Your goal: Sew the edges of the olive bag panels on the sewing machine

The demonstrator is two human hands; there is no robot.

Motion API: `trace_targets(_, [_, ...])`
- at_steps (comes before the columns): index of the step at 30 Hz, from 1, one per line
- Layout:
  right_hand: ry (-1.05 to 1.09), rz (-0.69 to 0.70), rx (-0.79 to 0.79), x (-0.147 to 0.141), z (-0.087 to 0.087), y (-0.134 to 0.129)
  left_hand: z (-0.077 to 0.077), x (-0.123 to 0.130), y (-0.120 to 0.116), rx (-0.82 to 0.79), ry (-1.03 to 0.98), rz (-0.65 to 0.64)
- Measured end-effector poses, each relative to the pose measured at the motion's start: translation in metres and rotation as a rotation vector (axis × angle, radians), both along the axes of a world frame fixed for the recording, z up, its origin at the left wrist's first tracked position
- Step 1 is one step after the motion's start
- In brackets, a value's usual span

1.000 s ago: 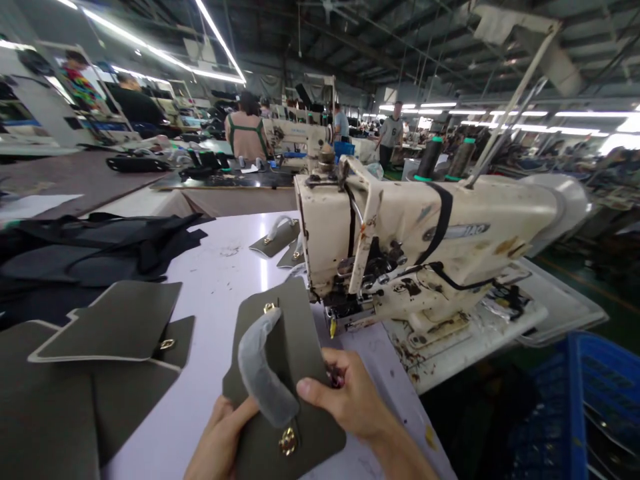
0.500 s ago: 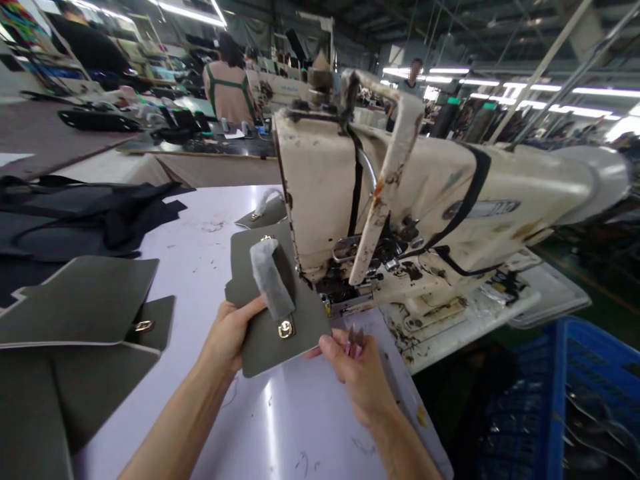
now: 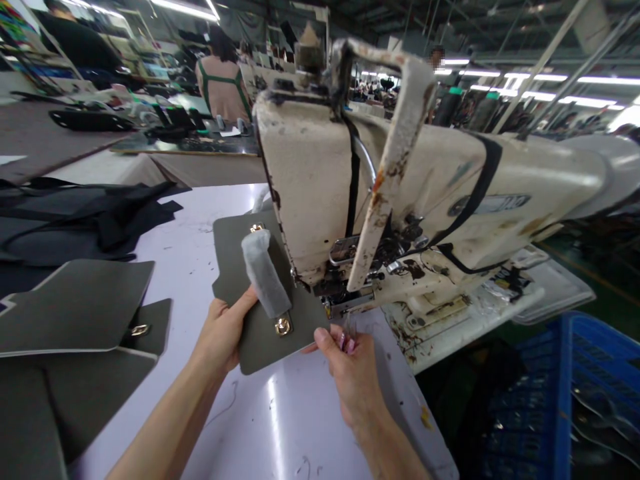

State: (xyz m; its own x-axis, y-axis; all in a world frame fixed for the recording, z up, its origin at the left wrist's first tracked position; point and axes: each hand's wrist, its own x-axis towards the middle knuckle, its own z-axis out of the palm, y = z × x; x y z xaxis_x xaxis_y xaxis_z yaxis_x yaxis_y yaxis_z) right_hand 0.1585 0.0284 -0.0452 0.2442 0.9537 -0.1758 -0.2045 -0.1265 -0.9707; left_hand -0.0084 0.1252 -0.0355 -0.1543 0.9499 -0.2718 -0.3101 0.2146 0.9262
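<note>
My left hand (image 3: 220, 333) grips the lower left edge of an olive-grey leather bag flap (image 3: 240, 267), holding it up off the table. On the flap lies a handle wrapped in grey protective foam (image 3: 263, 273), fixed by a gold metal clasp (image 3: 283, 325). The flap's right side is next to the foot of a cream industrial sewing machine (image 3: 320, 173), its upper corner partly behind the machine head. My right hand (image 3: 350, 373) sits by the flap's lower right corner, pinching small pink-handled thread snips (image 3: 346, 342) that are mostly hidden by my fingers.
A white worktable (image 3: 200, 267) holds a stack of similar olive flaps (image 3: 75, 307) at left and black material (image 3: 75, 227) behind them. A blue plastic crate (image 3: 540, 400) stands at lower right. A co-worker (image 3: 223, 80) sits at another table beyond.
The flap has swung up and toward the machine since a second ago, and my hands have spread apart. The pink snips have appeared in my right hand, and they are more enclosed by my fingers than half a second ago.
</note>
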Motion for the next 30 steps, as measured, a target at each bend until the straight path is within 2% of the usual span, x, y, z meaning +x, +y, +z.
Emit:
trace_targets(6, [0.013, -0.022, 0.000, -0.003, 0.005, 0.005, 0.003, 0.004, 0.012, -0.027, 0.038, -0.036])
trace_targets(10, [0.026, -0.069, -0.029, -0.003, 0.007, 0.012, 0.004, 0.007, 0.019, 0.016, 0.060, -0.071])
trace_targets(16, [0.107, -0.099, -0.051, -0.006, 0.012, 0.019, 0.004, 0.007, 0.031, 0.088, 0.076, -0.046])
trace_targets(30, [0.109, -0.141, -0.014, -0.011, 0.010, 0.021, 0.008, 0.009, 0.031, 0.151, 0.097, 0.020])
